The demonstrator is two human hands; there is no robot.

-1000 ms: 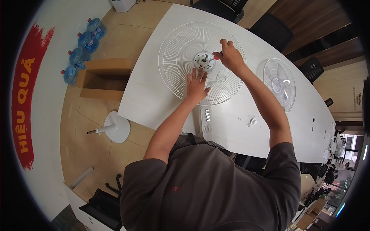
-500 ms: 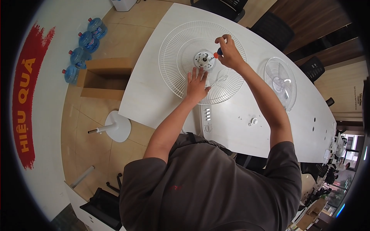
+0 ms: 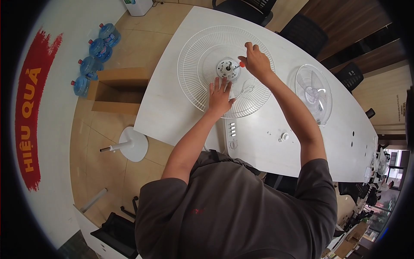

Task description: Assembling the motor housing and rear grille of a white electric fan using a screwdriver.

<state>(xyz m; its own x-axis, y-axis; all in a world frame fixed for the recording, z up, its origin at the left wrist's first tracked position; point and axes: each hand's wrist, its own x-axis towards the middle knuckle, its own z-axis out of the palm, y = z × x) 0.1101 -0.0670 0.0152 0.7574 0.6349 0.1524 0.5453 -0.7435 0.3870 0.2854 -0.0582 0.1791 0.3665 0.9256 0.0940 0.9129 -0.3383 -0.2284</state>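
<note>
A round white wire fan grille (image 3: 196,82) lies on the white table, with the fan's motor hub (image 3: 228,69) at its centre. My left hand (image 3: 220,100) is spread flat on the grille, its fingertips at the hub's near edge. In my right hand (image 3: 257,64) is a screwdriver (image 3: 242,64), its red-orange collar showing past the fingers and its shaft pointing left at the hub. My palm hides most of its handle. A bundled white cord (image 3: 246,89) rests by the grille's lower right. Below it sits the fan's control panel (image 3: 233,134) with a row of buttons and a dial.
A second grille with clear fan blades (image 3: 314,94) lies to the right. Small parts and a white knob (image 3: 283,137) are on the table (image 3: 258,149). On the floor at left are an open cardboard box (image 3: 116,105), a white fan base (image 3: 134,144) and several water jugs (image 3: 91,67).
The fingers of my right hand have shifted around the screwdriver handle, covering more of it. My left hand stays in place on the grille.
</note>
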